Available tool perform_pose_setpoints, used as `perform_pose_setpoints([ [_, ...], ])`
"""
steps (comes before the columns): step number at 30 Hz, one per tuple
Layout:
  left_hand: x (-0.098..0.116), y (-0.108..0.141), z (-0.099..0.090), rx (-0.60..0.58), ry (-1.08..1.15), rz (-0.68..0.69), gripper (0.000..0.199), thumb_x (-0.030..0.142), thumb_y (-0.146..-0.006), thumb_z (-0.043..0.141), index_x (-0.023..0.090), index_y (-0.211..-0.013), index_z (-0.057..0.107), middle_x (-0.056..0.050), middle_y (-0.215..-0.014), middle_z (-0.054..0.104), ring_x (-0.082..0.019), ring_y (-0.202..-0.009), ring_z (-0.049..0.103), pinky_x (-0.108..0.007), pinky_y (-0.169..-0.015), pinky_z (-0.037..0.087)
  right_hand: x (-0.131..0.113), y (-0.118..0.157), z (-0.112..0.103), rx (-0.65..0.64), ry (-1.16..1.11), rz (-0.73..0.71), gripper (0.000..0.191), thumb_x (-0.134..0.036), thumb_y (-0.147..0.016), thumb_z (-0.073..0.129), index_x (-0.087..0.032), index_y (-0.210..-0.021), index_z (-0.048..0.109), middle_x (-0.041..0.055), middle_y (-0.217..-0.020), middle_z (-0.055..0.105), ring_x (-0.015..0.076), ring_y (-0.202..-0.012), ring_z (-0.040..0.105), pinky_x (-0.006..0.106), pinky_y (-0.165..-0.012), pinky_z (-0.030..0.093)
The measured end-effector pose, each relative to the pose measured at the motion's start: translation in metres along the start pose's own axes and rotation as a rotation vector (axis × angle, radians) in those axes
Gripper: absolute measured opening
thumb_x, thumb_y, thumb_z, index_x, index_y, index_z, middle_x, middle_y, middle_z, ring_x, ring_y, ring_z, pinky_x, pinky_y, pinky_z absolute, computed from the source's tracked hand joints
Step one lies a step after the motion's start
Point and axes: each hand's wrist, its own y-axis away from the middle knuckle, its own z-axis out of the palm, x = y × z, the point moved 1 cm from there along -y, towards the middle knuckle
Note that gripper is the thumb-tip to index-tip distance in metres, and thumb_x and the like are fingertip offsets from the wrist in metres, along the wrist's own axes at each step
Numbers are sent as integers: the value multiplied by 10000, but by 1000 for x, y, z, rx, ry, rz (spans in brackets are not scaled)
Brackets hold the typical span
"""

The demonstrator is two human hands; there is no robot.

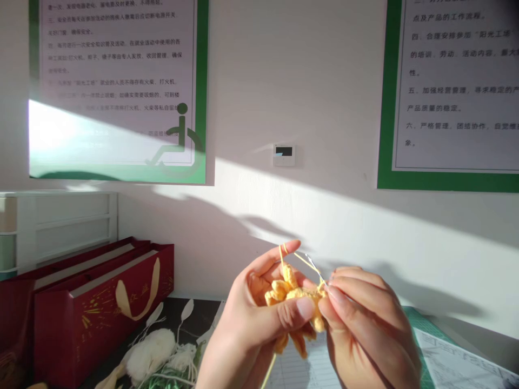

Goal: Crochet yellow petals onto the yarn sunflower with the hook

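Note:
My left hand (259, 308) is closed on a small yellow crochet piece (302, 294) with several petal-like points sticking out. Yellow yarn (283, 254) loops round its raised index finger, and a strand hangs below the hand. In the fingers of my right hand (367, 319) is a thin metal crochet hook (314, 266), its tip pointing up and left. The hook meets the piece at its right edge, where the yarn runs from the left index finger. My right thumb and fingertips are against that edge. Part of the piece is hidden behind my left thumb.
Red gift bags (109, 308) with a ribbon handle stand at the left, before a white rack (73, 216). White and green yarn (152, 354) lies beside them. Printed paper (308, 362) is under my hands; a green mat (424, 324) with a sheet (462, 359) lies right. A wall is behind.

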Motion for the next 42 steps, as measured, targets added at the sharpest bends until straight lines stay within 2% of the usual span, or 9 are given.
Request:
perform_pose_setpoints([
  [7,7,-2,-11,-81,68,-70,696,122,-667,938,149,-1329,726,-39,-887,740,-173,-780,719,-270,-766,571,-2,-5,6,109,-647,691,133,-251,-1038,572,-233,-925,641,-5,-730,601,154,-686,597,296,-604,506],
  [15,6,-3,-12,-104,6,-33,694,165,-664,953,184,-1323,734,-44,-860,755,-178,-738,713,-283,-723,572,5,-8,4,-80,-990,1003,288,-376,-1030,569,-224,-786,548,-32,-661,482,120,-585,489,257,-532,441],
  [18,5,-2,-7,-27,-55,55,783,166,-656,974,235,-1384,696,-27,-837,752,-170,-705,702,-271,-670,565,7,-5,5,-101,-742,882,161,-298,-1004,636,-243,-866,574,-12,-759,586,133,-673,582,253,-568,497],
  [23,1,-2,-4,47,-112,106,732,156,-676,972,236,-1357,717,-22,-876,746,-139,-665,685,-227,-608,539,4,-1,0,-138,-26,89,316,28,-854,699,-227,-1041,699,36,-940,717,172,-863,687,292,-685,581],
  [25,0,-4,-7,-9,-54,22,715,160,-666,973,196,-1336,728,-32,-870,740,-156,-680,701,-237,-615,548,3,2,0,-109,41,-45,407,48,-826,711,-243,-1111,713,43,-992,725,200,-912,688,341,-718,600],
  [30,4,-8,-17,-102,54,-92,680,143,-679,949,133,-1324,735,-66,-903,749,-183,-792,723,-279,-778,578,2,3,6,58,-427,481,100,-174,-997,619,-247,-985,686,7,-796,647,178,-768,649,335,-664,550],
  [34,7,-8,-21,-133,35,-77,648,141,-692,934,146,-1314,751,-46,-881,736,-141,-722,683,-231,-689,550,0,-4,6,153,-710,821,186,-303,-1040,575,-243,-881,651,-20,-703,558,131,-653,547,263,-588,471],
  [39,7,-7,-19,-103,-8,-44,614,164,-684,943,138,-1273,772,-54,-856,741,-160,-715,693,-244,-675,560,4,-6,9,15,-1001,1156,329,-413,-1005,625,-213,-750,570,-40,-643,483,96,-560,427,221,-511,384],
  [42,6,-4,-13,-10,-66,43,672,169,-684,958,189,-1322,747,-49,-855,752,-182,-724,709,-271,-673,573,7,-3,10,-48,-923,1156,275,-404,-973,687,-234,-801,557,-33,-706,560,111,-619,515,236,-574,463],
])
